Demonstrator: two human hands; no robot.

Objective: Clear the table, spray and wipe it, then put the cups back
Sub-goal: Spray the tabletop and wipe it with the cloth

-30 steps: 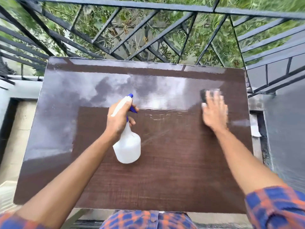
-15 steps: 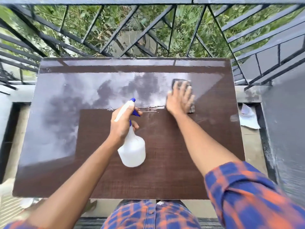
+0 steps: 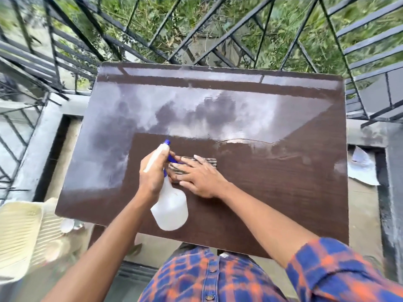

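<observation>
**Bottle and cloth side by side at mid-table**

The table is a dark brown wood-grain board. Its far half, beyond both hands, has a glossy sheen that mirrors pale sky and dark cloud shapes. The near half, under and around the hands, looks matt. A thin curved streak lies just beyond the right hand, at the edge of the shine.

The left hand has its fingers curled round the neck of the bottle, with a finger at the blue trigger. The bottle is white, translucent plastic with a rounded body. It tilts with the body towards the person and the blue-tipped nozzle pointing away. Its wall is too cloudy to show how much liquid it holds.

The right hand lies flat, with its fingers straight and spread, pressing on the cloth. The cloth is a folded grey piece with dark stripes. It shows only past the fingertips and lies flat on the table, just right of the left hand and close to the bottle's neck.

A black railing runs beyond the hands, with greenery behind it. A cream ribbed chair stands left of the left arm, below table level. A crumpled white paper lies on the floor well right of the right hand. The right arm wears a blue and orange checked sleeve.
</observation>
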